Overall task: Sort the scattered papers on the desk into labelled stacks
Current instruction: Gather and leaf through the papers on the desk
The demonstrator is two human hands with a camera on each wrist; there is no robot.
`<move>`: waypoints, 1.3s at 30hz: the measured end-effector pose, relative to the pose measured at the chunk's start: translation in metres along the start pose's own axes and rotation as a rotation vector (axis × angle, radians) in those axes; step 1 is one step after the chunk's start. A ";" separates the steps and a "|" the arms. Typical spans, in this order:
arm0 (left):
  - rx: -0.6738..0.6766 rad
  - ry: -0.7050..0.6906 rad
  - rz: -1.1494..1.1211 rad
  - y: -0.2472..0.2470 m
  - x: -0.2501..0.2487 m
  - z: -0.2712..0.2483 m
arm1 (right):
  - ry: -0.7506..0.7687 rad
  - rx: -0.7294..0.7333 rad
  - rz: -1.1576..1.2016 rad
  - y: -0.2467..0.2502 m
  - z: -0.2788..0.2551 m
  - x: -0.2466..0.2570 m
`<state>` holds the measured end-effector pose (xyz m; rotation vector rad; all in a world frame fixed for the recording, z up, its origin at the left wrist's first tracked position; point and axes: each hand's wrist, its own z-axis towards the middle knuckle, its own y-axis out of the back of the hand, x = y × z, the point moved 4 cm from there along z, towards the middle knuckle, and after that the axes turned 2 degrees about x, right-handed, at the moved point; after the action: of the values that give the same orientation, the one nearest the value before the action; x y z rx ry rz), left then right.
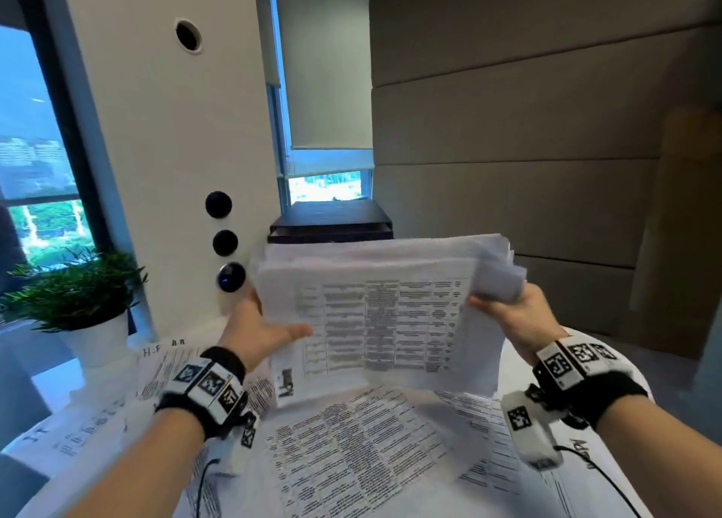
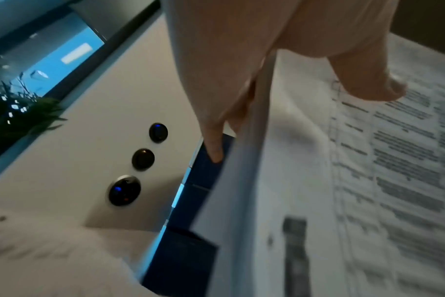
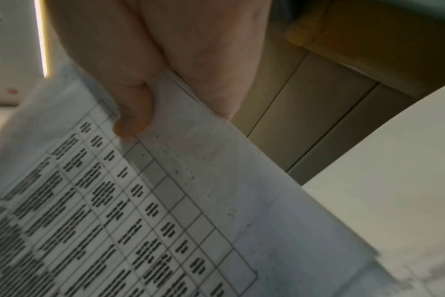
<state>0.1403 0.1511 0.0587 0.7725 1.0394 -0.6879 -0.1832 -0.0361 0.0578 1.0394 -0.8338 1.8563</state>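
Thick sheaf of white printed papers [image 1: 383, 314] held up over the white desk [image 1: 58, 435].
I see left hand [image 1: 260, 332] and right hand [image 1: 519, 314] each grasping a side edge.

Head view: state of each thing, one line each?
bundle of papers: lifted off the desk, held at both side edges, top sheet shows a table.
left hand: grips the bundle's left edge.
right hand: pinches the bundle's right edge.
loose papers: spread flat on the desk, overlapping.
potted plant: upright, left.
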 end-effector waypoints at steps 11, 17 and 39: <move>-0.209 -0.107 -0.052 -0.012 0.017 -0.020 | 0.021 0.076 -0.110 -0.010 -0.023 -0.005; -0.258 -0.340 0.184 -0.012 -0.013 -0.023 | 0.315 0.102 -0.836 -0.031 -0.017 0.022; -0.144 -0.325 0.104 -0.015 -0.027 -0.020 | 0.238 0.506 -1.495 -0.094 -0.006 0.053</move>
<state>0.1089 0.1632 0.0746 0.5628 0.7386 -0.6175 -0.1182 0.0278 0.1156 1.1620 0.5684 0.7869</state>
